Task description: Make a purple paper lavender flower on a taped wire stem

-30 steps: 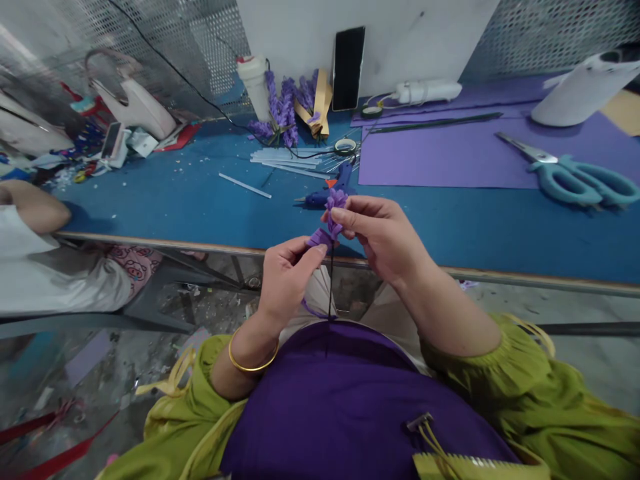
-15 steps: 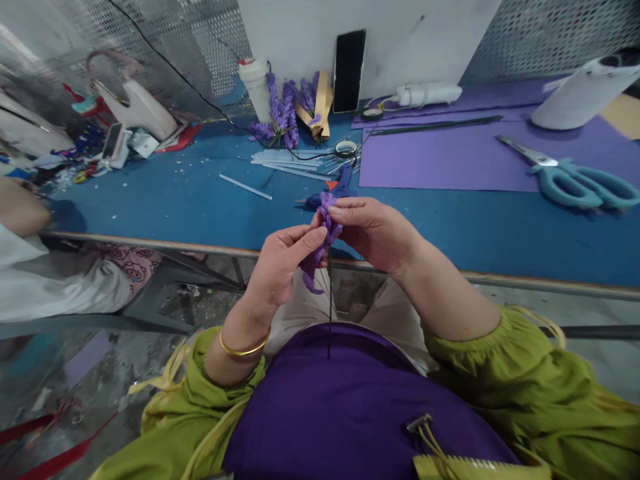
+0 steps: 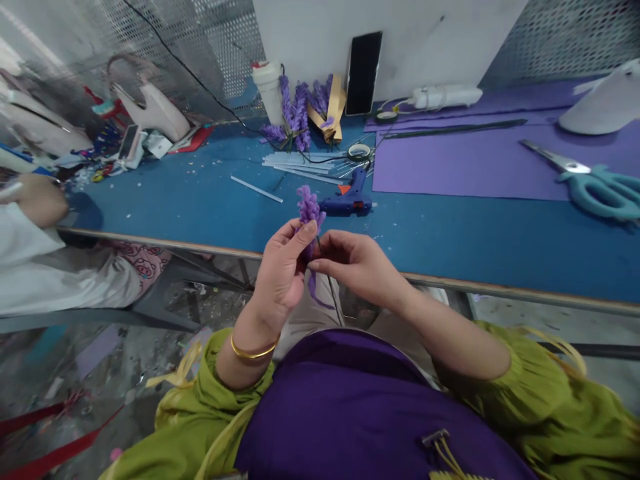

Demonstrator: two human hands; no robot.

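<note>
A small purple paper flower (image 3: pixel 309 208) on a thin dark wire stem is held over the near edge of the blue table (image 3: pixel 200 200). My left hand (image 3: pixel 283 273) is closed around it just below the bloom, thumb and forefinger pinching. My right hand (image 3: pixel 357 267) is closed too, its fingertips pinching the stem and a purple strip right beside the left thumb. The strip's loose end hangs down below both hands. A blue glue gun (image 3: pixel 349 200) lies on the table just beyond the flower.
Purple sheets (image 3: pixel 475 163) cover the table's right side, with teal scissors (image 3: pixel 595 183) on them. Finished purple flowers (image 3: pixel 295 117), a white cup (image 3: pixel 270 90), a phone (image 3: pixel 363 72), tape rolls and white sticks (image 3: pixel 300 163) sit at the back. Another person's arm (image 3: pixel 35 200) rests at the left.
The flower now stands upright above my left thumb. My right hand has slid down from the bloom to the stem below it. The view has shifted slightly left.
</note>
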